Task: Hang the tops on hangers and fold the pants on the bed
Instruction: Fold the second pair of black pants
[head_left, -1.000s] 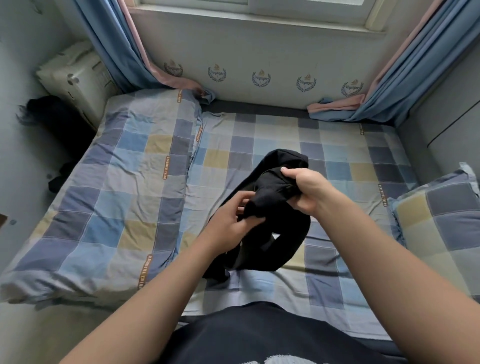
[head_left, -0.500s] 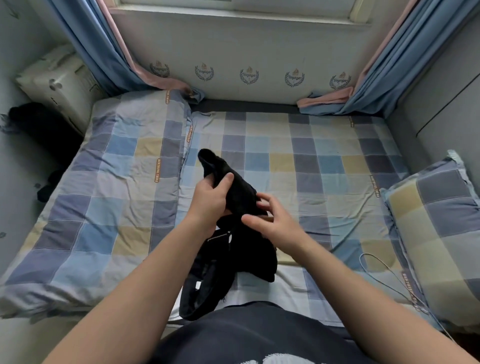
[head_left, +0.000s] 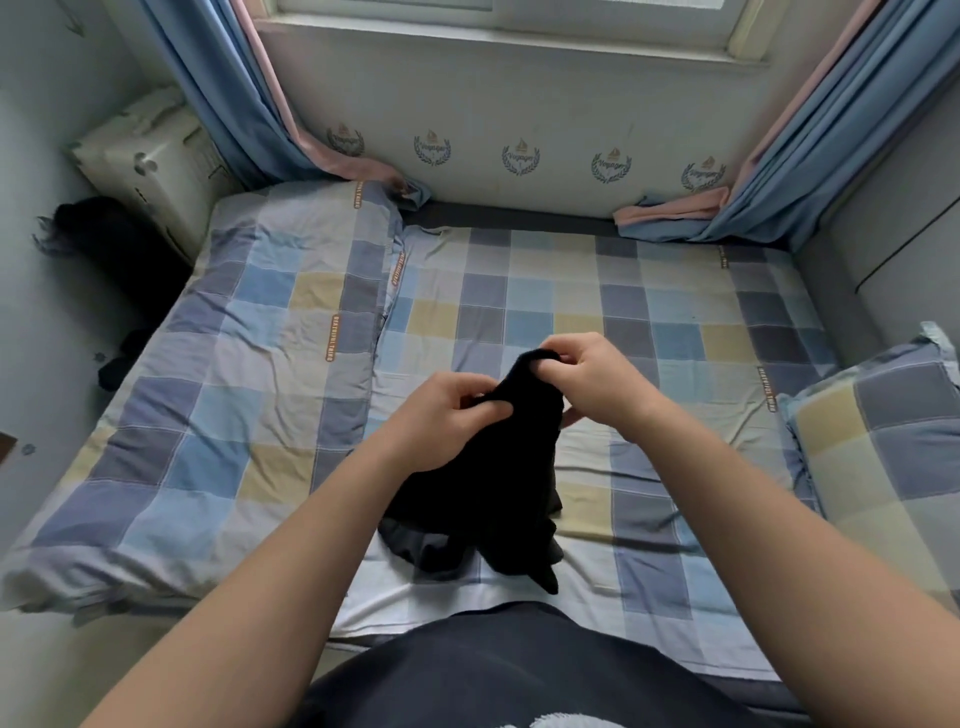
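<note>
Head view is looking down over a bed (head_left: 649, 322) dressed in a blue, grey and yellow checked sheet, and both bare forearms are reaching out over its near half. The left hand (head_left: 441, 421) is curling its fingers and thumb into the upper edge of a black garment (head_left: 483, 499), pinching a fold of the cloth tightly between them. The right hand (head_left: 597, 379), just beside it and a little further from the camera, is pinching the garment's topmost fold between thumb and bent fingers, so both hands are gripping the same piece with only a short span of cloth between them. The garment is being held up by that top edge above the middle of the sheet, while its lower part is hanging down and bunching in a crumpled heap on the sheet near the bed's near edge, just in front of the person's dark shirt (head_left: 493, 670). The cloth is too dark and rumpled to tell whether it is a top or a pair of pants. A folded quilt (head_left: 249, 364) in the same checked pattern is lying along the left side of the bed, well apart from the garment, and a matching pillow (head_left: 883, 452) is sitting at the right edge. Blue curtains (head_left: 218, 93) with pink lining are hanging at both sides of the window, their ends resting at the far edge of the bed. A pale box (head_left: 150, 156) is standing by the bed's far left corner, with a dark heap (head_left: 104, 239) just beside it.
</note>
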